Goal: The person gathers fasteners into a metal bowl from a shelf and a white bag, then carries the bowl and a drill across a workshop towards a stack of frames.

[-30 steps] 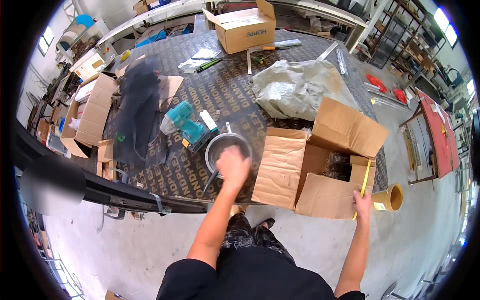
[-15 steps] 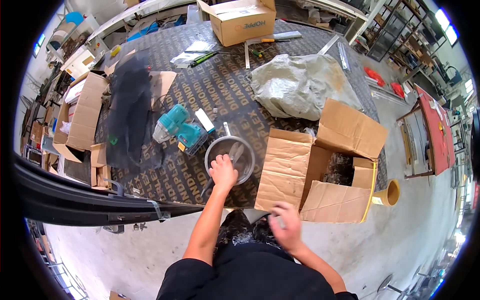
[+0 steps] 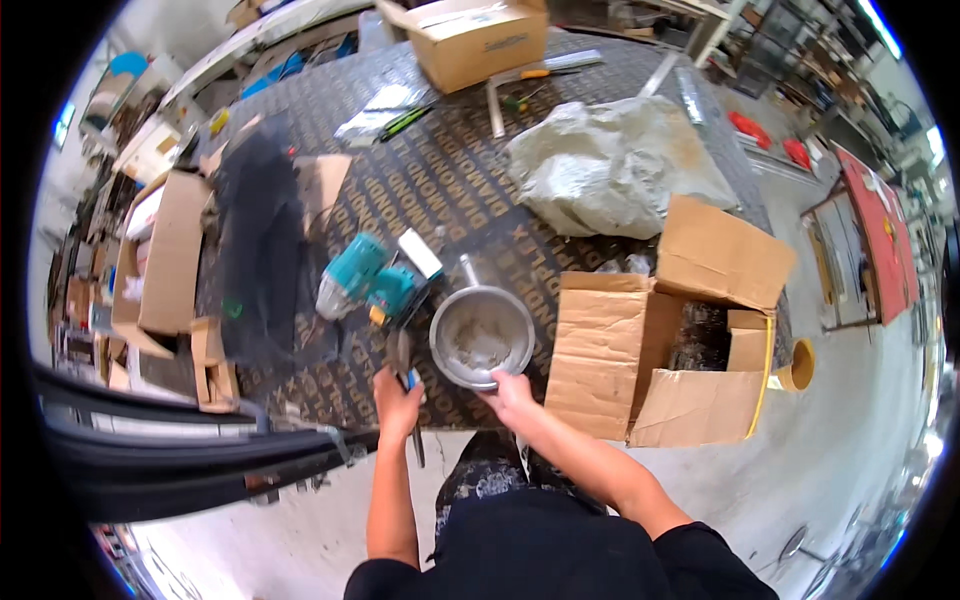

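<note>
A grey metal saucepan [image 3: 483, 293] stands on the table near its front edge, its handle pointing away from me. Some greyish residue lies on the pan's bottom. My right hand [image 3: 508, 396] grips the near rim, thumb at the edge and fingers below it. Just left of the pan, my left hand [image 3: 398, 402] is closed around a long tool with a grey metal head [image 3: 402, 350]. Its dark end sticks out below the fist, and a small blue-and-white part shows beside the fingers. The tool's exact kind is unclear.
A teal power tool [image 3: 352, 272] and a small white box [image 3: 420, 253] lie behind my left hand. An open cardboard box [image 3: 597, 340] stands right of the pan. A crumpled grey sheet [image 3: 610, 165] lies farther back. A black frame [image 3: 180, 440] crosses the lower left.
My left hand has lifted the grey-headed tool out of the saucepan and moved left. My right hand has come from below the table edge to the pan's rim.
</note>
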{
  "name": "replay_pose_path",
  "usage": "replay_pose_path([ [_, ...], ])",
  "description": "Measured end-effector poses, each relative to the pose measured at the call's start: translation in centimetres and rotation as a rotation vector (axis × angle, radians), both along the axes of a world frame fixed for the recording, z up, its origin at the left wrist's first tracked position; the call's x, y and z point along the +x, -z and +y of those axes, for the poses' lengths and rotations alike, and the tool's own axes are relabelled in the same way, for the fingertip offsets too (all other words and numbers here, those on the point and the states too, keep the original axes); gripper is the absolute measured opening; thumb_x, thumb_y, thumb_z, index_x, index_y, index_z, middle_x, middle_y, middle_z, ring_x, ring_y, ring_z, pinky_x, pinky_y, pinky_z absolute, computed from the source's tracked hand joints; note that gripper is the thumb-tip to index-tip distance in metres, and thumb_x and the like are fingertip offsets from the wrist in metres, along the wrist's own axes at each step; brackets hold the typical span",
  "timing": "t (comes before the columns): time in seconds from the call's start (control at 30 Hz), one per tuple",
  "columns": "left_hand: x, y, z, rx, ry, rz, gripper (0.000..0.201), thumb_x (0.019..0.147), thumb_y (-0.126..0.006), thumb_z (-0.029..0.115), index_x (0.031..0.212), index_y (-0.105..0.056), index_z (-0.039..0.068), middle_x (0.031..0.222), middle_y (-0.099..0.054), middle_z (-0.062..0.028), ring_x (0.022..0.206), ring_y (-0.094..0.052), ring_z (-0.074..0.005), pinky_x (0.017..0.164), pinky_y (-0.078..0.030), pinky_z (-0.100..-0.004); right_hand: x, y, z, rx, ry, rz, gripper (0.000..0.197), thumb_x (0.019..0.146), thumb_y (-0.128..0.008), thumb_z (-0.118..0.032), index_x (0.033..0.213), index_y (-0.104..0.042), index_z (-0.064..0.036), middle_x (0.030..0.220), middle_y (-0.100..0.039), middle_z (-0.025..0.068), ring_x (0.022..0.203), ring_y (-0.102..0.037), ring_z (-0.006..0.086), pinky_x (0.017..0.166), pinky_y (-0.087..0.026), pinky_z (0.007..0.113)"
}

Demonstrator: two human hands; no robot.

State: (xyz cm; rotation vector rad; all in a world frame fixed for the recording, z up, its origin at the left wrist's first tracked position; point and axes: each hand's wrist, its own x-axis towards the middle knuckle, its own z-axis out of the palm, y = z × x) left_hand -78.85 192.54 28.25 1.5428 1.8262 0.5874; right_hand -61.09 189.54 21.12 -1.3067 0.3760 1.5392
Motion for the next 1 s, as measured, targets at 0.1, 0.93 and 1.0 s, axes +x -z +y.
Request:
replay_pose_path([
  [0.1, -2.0, 4.0, -0.7, -0.021, -0.082, 0.271, 0.045, 0.067, -0.065, 0.014, 0.106, -0.047, -0.001, 0.104, -0.049, -0.0196, 0.099, -0.047, -0.0413, 0.081, -0.04, -0.0464, -1.1, -5.5, -0.6, 0.111, -0.02, 0.055, 0.031, 0.08, -0.045, 0.001, 0.11, -0.043, 0.0097, 0.107, -0.054, 0.0201, 0.093, -0.058, 0.0308, 0.075, -0.053, 0.045],
  [0.93, 45.1, -13.1, -17.4, 1.008, 0.461, 0.07, 0.024, 0.075, -0.055, 0.004, 0.099, -0.055, -0.001, 0.098, -0.056, -0.0161, 0.097, -0.051, -0.0323, 0.087, -0.039, -0.0391, 40.6, -14.1, -56.4, 0.119, 0.872, -0.542, 0.038, 0.074, -0.05, -0.001, 0.111, -0.042, 0.0028, 0.096, -0.057, 0.0176, 0.078, -0.062, 0.028, 0.057, -0.057, 0.039],
  [1.0, 52.2, -12.6, -22.2, 0.954, 0.738, -0.09, 0.021, 0.073, -0.056, 0.001, 0.094, -0.057, 0.001, 0.097, -0.057, -0.0141, 0.096, -0.052, -0.0309, 0.086, -0.04, -0.0377, 43.3, -14.4, -58.9, 0.02, 0.976, -0.567, 0.04, 0.073, -0.047, -0.001, 0.112, -0.04, 0.0029, 0.097, -0.057, 0.0186, 0.078, -0.062, 0.03, 0.056, -0.057, 0.04],
])
